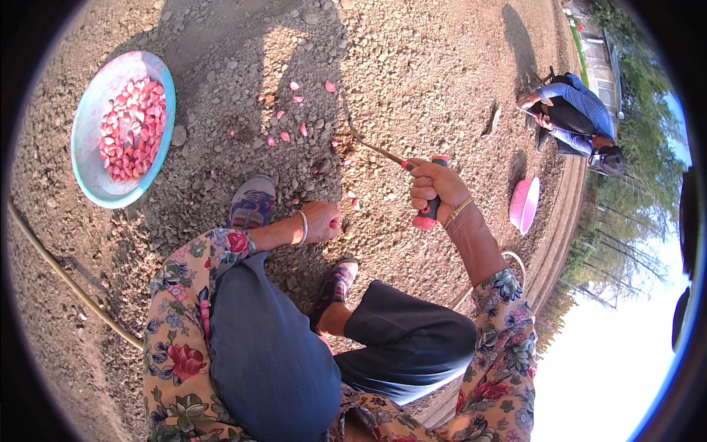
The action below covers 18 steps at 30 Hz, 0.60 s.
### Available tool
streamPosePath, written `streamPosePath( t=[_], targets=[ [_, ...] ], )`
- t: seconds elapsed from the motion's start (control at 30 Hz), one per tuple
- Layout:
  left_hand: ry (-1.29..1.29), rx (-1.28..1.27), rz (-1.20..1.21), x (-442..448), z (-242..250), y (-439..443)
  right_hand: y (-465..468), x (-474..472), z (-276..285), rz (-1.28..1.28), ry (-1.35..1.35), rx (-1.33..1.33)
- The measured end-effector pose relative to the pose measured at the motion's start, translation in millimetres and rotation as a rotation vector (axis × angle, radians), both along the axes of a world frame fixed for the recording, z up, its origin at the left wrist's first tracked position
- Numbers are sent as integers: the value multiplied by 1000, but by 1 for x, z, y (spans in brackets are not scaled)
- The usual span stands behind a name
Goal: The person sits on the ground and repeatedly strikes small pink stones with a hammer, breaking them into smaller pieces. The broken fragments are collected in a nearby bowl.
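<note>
My left hand [320, 222], with a pale bangle at the wrist, is curled low over the crumbly soil between my shoes; whether its fingers hold anything is hidden. My right hand [442, 190] grips the black-and-red handle of a hand tool [381, 150], whose thin, curved metal shaft extends to the upper left over the ground. Pink-red cloves [284, 136], apparently garlic, are scattered on the soil beyond my left hand, and a few lie between my hands. Many more fill part of a light-blue basin [87, 138] at the left.
A co-worker [580, 113] in a striped blue top and dark cap sits at the upper right, near a pink basin [523, 205]. A hose [72, 284] runs across the soil at the lower left. My shoes [253, 205] flank my left hand.
</note>
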<state>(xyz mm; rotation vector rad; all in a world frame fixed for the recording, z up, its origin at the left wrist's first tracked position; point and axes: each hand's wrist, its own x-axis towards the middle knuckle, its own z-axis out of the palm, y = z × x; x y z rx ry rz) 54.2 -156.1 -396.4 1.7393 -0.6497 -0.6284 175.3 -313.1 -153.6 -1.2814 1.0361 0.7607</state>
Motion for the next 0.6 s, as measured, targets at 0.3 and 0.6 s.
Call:
streamPosePath(
  t=[0.3, 0.6],
  targets=[
    [27, 56, -122, -7, 6, -6, 9, 5, 0, -114, -43, -45],
    [86, 114, -141, -3, 26, -9, 8, 0, -4, 75, -50, -117]
  ],
)
